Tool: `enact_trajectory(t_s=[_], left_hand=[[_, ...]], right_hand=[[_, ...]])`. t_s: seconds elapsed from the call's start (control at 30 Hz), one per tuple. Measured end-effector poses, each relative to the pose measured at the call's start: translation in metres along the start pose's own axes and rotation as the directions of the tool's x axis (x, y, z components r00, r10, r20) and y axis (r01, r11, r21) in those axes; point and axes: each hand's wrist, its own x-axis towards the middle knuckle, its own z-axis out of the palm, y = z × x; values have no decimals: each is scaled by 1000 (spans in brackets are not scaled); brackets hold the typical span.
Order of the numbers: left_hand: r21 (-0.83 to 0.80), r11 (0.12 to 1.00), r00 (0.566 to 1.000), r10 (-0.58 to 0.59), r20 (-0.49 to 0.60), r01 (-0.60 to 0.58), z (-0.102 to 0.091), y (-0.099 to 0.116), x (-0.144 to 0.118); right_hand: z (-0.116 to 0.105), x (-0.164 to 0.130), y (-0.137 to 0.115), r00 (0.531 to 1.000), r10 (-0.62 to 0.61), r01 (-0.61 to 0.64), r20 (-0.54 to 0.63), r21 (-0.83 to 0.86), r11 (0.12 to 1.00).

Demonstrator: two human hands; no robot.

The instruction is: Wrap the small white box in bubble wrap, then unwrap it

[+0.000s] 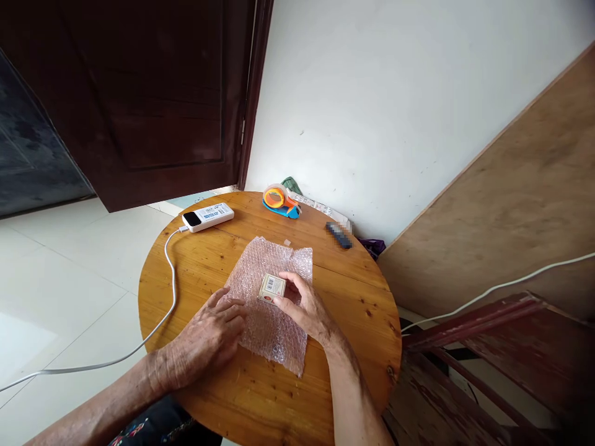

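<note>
A sheet of clear, pinkish bubble wrap (274, 331) lies flat on the round wooden table in front of me. Over its middle is a small cream box (272, 287) with a barcode label and a reddish mark on its side. My right hand (304, 306) grips the box at its right side, thumb in front and fingers behind. At the wrap's left edge rests my left hand (216, 325), holding nothing, its fingers loosely bent and slightly apart. Whether the box touches the wrap, I cannot tell.
An orange and blue tape dispenser (281, 201) stands at the table's (357, 365) far edge. Left of it lies a white power bank (208, 217) with a white cable (173, 279) trailing off the table. A dark, pixelated long object (339, 235) lies right. The wall rises behind.
</note>
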Motion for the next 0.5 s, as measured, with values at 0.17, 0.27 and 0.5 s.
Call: enact_trajectory(t_s=[0.17, 0.27, 0.5], left_hand=[[-27, 999, 1000, -29, -7, 29, -12, 8, 4], [24, 999, 993, -34, 113, 32, -13, 12, 2], [168, 985, 994, 12, 110, -30, 7, 7, -1]], right_hand=[[-4, -1, -2, 999, 29, -31, 36, 66, 997], [-7, -1, -1, 997, 49, -53, 54, 82, 995], [0, 0, -5, 1000, 10, -10, 9, -5, 1000]])
